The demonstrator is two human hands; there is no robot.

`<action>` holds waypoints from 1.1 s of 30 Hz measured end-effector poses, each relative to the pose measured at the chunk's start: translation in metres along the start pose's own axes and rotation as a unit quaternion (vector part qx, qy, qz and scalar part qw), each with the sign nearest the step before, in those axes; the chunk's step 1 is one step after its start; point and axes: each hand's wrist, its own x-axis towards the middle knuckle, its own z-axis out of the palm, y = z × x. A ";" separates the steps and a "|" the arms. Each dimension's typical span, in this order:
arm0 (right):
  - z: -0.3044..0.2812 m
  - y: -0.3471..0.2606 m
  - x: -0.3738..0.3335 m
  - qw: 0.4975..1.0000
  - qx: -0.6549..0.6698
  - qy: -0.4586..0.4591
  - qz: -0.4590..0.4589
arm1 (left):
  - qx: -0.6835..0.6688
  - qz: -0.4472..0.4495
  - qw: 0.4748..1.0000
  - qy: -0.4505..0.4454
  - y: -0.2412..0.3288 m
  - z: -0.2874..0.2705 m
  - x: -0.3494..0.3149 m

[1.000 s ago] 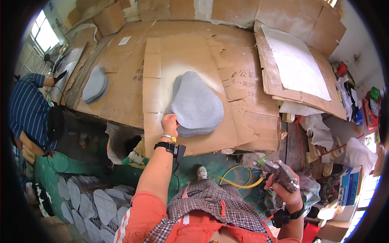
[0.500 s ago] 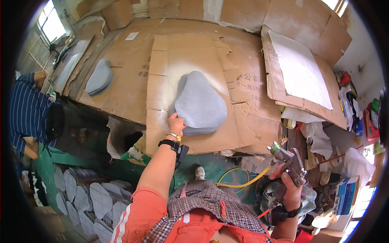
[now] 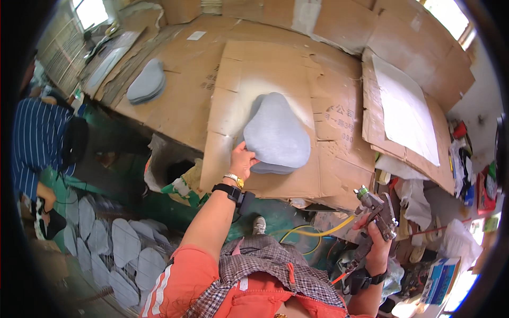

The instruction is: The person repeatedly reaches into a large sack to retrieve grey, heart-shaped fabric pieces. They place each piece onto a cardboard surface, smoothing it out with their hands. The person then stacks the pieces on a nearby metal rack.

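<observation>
A stack of grey pear-shaped pads lies on a cardboard sheet on the table in front of me. At its lower left edge, my left hand pinches the rim of the top pad between thumb and fingers. My right hand is wrapped round the handle of a metal spray gun, held off the table's front right edge. From the gun's side runs a yellow hose. Pale overspray marks the cardboard around the stack.
A second grey stack sits farther left on the table. At the right, a white sheet covers a raised cardboard panel. Lower left, a wire rack bears several grey pads; a person in a striped shirt is beyond it. Plastic bags clutter the right.
The view has shifted, so the table appears farther right and slightly higher. My left hand stays at the pads' edge and the spray gun stays in my right. The person at left has moved an arm.
</observation>
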 end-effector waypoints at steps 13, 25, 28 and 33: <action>0.122 0.013 -0.013 0.901 -0.020 -0.424 0.088 | -0.163 0.212 0.953 0.141 0.066 -0.164 -0.328; 0.230 -0.026 -0.118 0.787 -0.081 -0.610 0.032 | -0.258 0.467 0.525 0.663 -0.104 -0.359 -0.644; 0.218 -0.027 -0.129 0.780 -0.109 -0.616 0.022 | -0.295 0.428 0.441 0.732 -0.154 -0.373 -0.666; 0.228 -0.023 -0.132 0.776 -0.079 -0.626 0.009 | -0.191 0.071 0.269 0.941 -0.274 -0.459 -0.681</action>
